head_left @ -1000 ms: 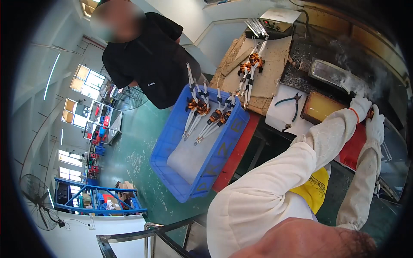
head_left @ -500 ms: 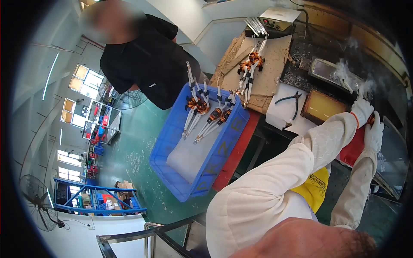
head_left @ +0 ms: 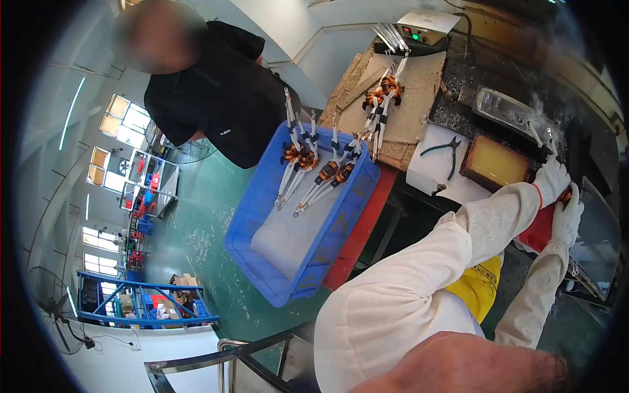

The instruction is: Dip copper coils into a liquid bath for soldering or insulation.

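Copper-wound coil (head_left: 565,194), one of them, was held between two white-gloved hands just beside the near right end of the steel trough (head_left: 501,123): the left hand (head_left: 552,181) was clamped on its upper part, and the right hand (head_left: 567,219) was closed round its lower side, though some fingers were hidden. At least two white leads (head_left: 536,135) stuck up from the left hand next to the trough's right end, with thin fumes around them, so this one looked midway through its handling. Nearer the wearer than the trough was one red surface (head_left: 534,230), partly covered; directly in front of the trough was one tray of yellow fill (head_left: 476,178). Left of that, on a white sheet (head_left: 419,173), lay one pair of cutters (head_left: 451,145). Farther left of the trough, two coils (head_left: 391,86) lay on cardboard (head_left: 420,82) on the desk (head_left: 488,71), with one control box (head_left: 426,29) behind. Farthest left, one blue crate (head_left: 262,272) held about four coils (head_left: 327,172). Six thus lay outside the hands; which were finished and which were left could not be told.
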`<move>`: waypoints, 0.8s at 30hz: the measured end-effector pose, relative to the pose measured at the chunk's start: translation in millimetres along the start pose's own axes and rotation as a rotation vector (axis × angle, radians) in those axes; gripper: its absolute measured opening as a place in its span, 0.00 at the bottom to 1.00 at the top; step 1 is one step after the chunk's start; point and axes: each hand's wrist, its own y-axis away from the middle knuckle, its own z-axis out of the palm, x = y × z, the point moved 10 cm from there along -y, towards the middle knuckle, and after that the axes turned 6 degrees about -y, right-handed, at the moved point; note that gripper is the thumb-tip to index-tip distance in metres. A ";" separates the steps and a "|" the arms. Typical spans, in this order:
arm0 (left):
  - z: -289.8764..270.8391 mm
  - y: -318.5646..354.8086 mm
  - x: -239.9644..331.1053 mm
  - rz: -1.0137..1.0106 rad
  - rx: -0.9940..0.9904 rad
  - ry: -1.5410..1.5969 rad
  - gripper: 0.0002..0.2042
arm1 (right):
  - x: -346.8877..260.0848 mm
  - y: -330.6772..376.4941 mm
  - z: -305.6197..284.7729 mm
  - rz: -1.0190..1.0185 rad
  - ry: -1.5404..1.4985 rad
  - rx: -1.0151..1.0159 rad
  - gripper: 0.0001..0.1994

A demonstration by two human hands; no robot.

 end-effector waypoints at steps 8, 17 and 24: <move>-73.7 74.8 -22.7 -0.007 0.189 0.396 0.14 | 24.6 -9.8 -11.3 -0.045 0.038 0.006 0.31; -79.6 295.1 -162.2 -0.275 0.007 0.311 0.28 | -35.2 2.4 -22.3 -0.033 -0.201 0.014 0.29; -62.6 474.5 -223.8 -0.501 -0.183 0.092 0.27 | -31.4 25.9 -40.5 0.001 -0.206 0.135 0.27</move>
